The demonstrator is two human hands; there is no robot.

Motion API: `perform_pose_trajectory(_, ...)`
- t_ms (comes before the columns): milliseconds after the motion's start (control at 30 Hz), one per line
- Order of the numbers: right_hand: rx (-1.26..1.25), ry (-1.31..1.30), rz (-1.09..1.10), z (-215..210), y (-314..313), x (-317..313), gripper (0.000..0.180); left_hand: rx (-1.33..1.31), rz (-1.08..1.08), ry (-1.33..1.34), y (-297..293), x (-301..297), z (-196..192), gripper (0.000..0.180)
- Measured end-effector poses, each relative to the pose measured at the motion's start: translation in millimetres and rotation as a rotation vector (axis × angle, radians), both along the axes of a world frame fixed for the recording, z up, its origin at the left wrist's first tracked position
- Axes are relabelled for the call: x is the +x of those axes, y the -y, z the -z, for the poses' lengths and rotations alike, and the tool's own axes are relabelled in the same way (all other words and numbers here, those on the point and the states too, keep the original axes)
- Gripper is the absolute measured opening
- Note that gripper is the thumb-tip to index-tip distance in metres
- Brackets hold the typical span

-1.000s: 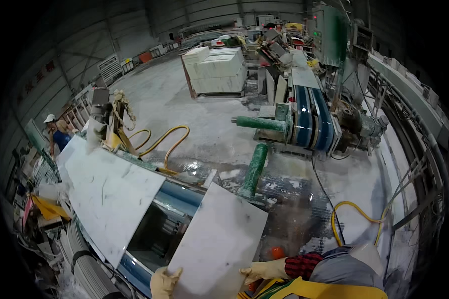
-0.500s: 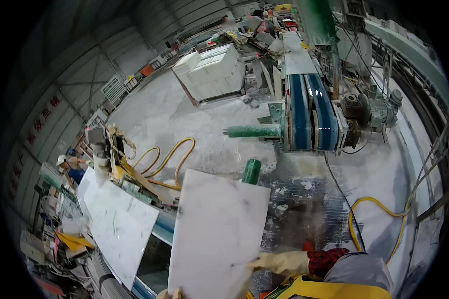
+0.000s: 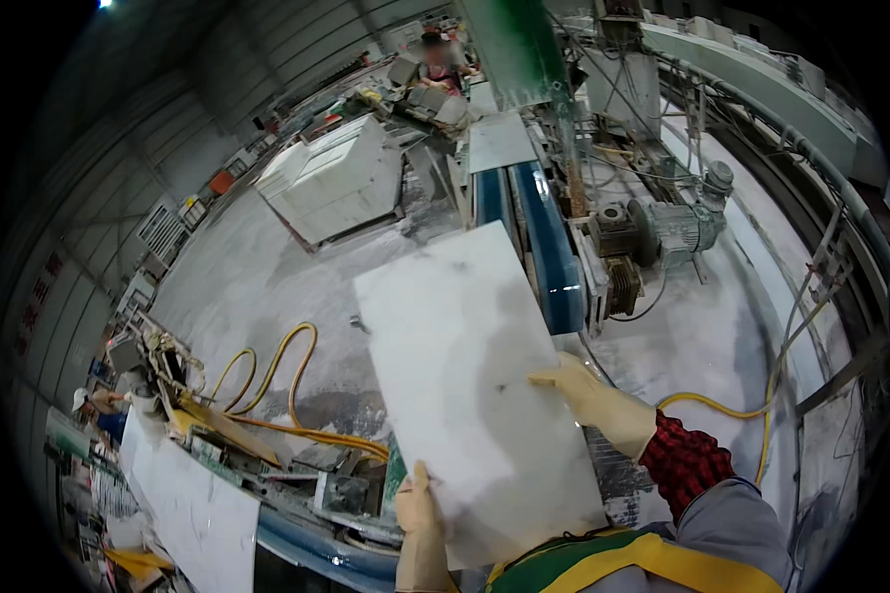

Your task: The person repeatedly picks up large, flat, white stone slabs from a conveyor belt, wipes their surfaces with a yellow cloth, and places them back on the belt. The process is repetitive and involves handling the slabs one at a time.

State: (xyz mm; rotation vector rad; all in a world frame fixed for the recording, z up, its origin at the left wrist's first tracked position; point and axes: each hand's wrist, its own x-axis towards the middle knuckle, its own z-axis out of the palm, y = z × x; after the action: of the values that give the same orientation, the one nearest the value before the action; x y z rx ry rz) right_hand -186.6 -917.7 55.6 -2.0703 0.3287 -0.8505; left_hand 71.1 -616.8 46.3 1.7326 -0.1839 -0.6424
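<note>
A white marble slab (image 3: 465, 385) with faint grey veins is held up in front of me, its long side running away from my body. Its left edge, near the lower end, is gripped by my left hand (image 3: 420, 524) in a cream glove, the thumb lying over the face. On the opposite edge, my right hand (image 3: 598, 400), gloved alike, is closed with thumb on the face and the other fingers hidden behind. The slab's far end overlaps the near part of a blue belt conveyor (image 3: 549, 247).
At the lower left another white slab (image 3: 193, 504) lies on a second blue belt (image 3: 336, 558). A crate-like stack of white slabs (image 3: 341, 183) stands ahead. Yellow hoses (image 3: 297, 376) cross the floor, and a motor (image 3: 672, 232) juts out right of the conveyor. Two people work farther off.
The slab has swung away from the lower-left belt to the right and forward, toward the far conveyor. My right hand has moved up along its edge, and my left hand shows more fully.
</note>
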Motion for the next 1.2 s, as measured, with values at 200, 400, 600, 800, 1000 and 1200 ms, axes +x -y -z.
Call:
perform_pose_trajectory(200, -0.061, -0.216, 0.293, 84.2, 42.3, -49.9, 0.083, -0.072, 0.307, -0.118, 92.4, 5.1, 52.9, 0.053)
perform_pose_trajectory(400, -0.148, -0.287, 0.455, 77.6, 117.5, -44.0, 0.077, 0.189, 0.528, 0.047, 215.3, 36.9, 68.9, 0.058)
perform_pose_trajectory(600, -0.124, -0.311, 0.469, 67.6, 203.7, -7.1, 0.073, 0.291, 0.716, 0.312, 326.6, 79.9, 43.5, 0.050)
perform_pose_trajectory(800, 0.052, -0.494, 0.468, 83.7, 226.3, 2.7, 0.057, 0.323, 0.559, -0.373, 398.7, 112.2, 39.6, 0.044)
perform_pose_trajectory(1000, 1.549, -0.430, 0.451, 84.7, 144.6, -42.4, 0.027, 0.387, 0.819, -0.770, 349.4, 134.5, 79.4, 0.058)
perform_pose_trajectory(1200, 1.414, -0.181, 0.588, 93.7, 193.5, -1.4, 0.025, 0.232, 0.924, -0.406, 387.6, 152.7, 86.9, 0.050)
